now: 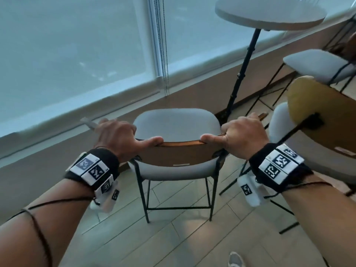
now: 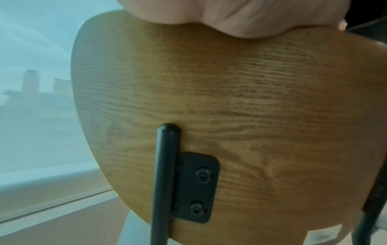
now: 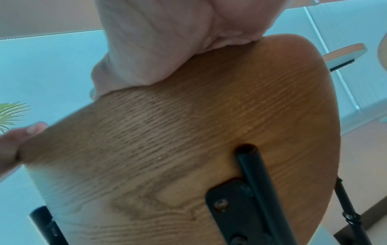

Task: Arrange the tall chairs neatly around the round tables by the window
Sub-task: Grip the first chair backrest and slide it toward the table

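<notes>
A tall chair (image 1: 177, 124) with a grey cushioned seat, curved wooden backrest (image 1: 181, 153) and thin black legs faces the window. My left hand (image 1: 123, 135) grips the left end of the backrest's top edge, thumb along the rim. My right hand (image 1: 240, 133) grips the right end the same way. Both wrist views show the wood-grain back (image 2: 240, 107) (image 3: 188, 140) with black brackets, my palms clamped over the top. A round white table (image 1: 269, 12) on a thin black pole stands ahead to the right.
A second tall chair with wooden back (image 1: 323, 116) stands close at my right. A third grey-seated chair (image 1: 317, 64) is beyond it. The window sill (image 1: 96, 108) and low wall run along the left. Blind cords (image 1: 163, 54) hang down. Wood-plank floor (image 1: 173, 237) lies below.
</notes>
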